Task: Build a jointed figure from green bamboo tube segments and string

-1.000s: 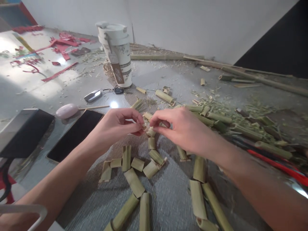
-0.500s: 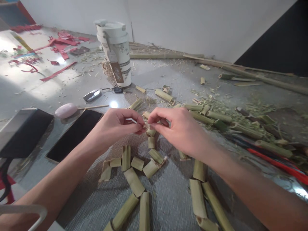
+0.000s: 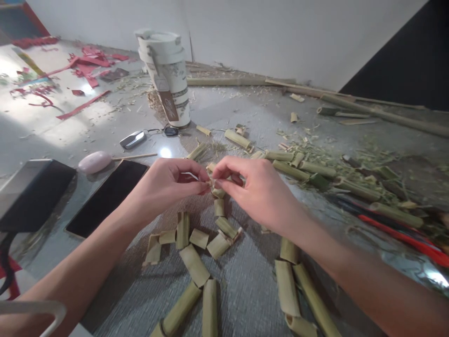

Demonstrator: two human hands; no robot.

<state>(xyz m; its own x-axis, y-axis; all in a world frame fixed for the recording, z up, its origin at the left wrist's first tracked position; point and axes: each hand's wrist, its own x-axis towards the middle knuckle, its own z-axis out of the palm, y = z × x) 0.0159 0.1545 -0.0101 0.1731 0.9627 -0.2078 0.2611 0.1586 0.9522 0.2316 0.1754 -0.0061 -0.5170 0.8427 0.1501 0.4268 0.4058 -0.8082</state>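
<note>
My left hand (image 3: 175, 180) and my right hand (image 3: 245, 185) meet at the centre, thumbs and fingertips pinched together. Between them shows a small pale bit (image 3: 211, 184) that looks like bamboo; the fingers cover most of it. Just under the fingertips lies a short bamboo segment (image 3: 219, 207). Closer to me, cut bamboo pieces form a branching figure, with a split piece (image 3: 195, 265) in its middle and a longer tube (image 3: 210, 306) below. Under my right forearm a second group includes a bamboo tube (image 3: 287, 288).
A white tumbler (image 3: 171, 79) stands at the back. On the left are a phone (image 3: 107, 199), a dark box-shaped device (image 3: 37, 194), a pink oval object (image 3: 94, 162) and a key fob (image 3: 133, 140). Bamboo shavings (image 3: 315, 150) and a red-handled tool (image 3: 403, 238) lie right.
Both hands keep their pinch at almost the same place, the fingertips shifting slightly. The whole view has moved a little, with things appearing slightly further left.
</note>
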